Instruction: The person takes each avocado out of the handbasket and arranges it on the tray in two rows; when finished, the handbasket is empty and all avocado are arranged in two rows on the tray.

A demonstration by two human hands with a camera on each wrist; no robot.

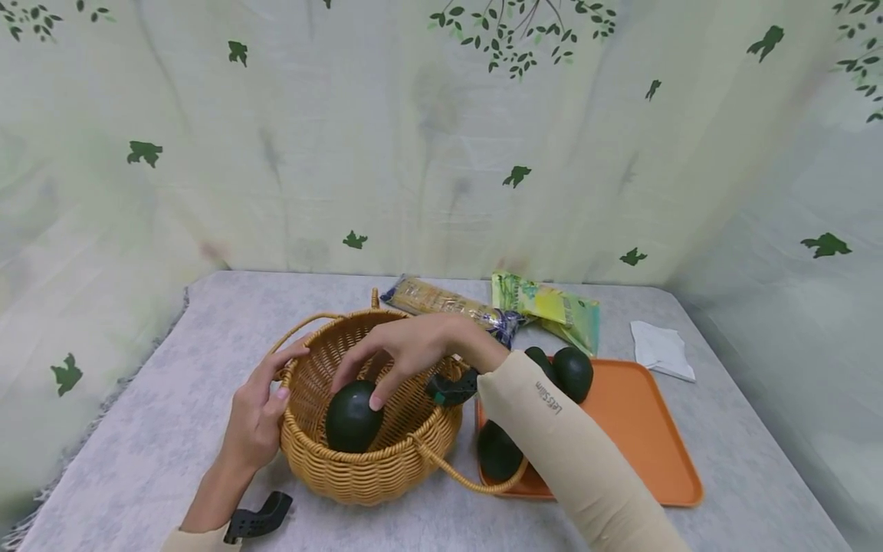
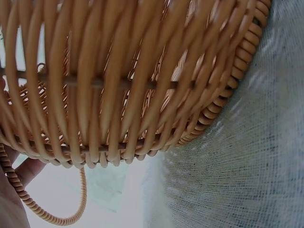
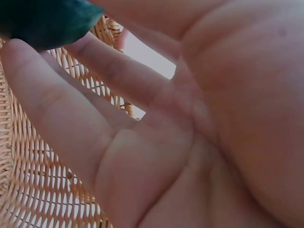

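My right hand (image 1: 410,353) reaches into the round wicker basket (image 1: 362,479) and holds a dark green, smooth avocado (image 1: 353,420) by thumb and fingers, inside near the front rim. In the right wrist view the avocado (image 3: 42,23) touches the fingertips, with the woven wall behind. At the basket's left side, my left hand (image 1: 254,418) grips the rim, thumb toward me. The left wrist view shows mostly the basket's outer weave (image 2: 118,85). On the orange tray (image 1: 641,429) lie several more avocados (image 1: 572,374), partly hidden by the right sleeve.
Behind the basket lie a clear noodle-like packet (image 1: 441,299) and green-yellow packets (image 1: 552,307). A white tissue pack (image 1: 662,350) is at the back right. The basket's right handle (image 1: 476,483) hangs over the tray's edge. A printed cloth (image 1: 414,153) hangs behind the table.
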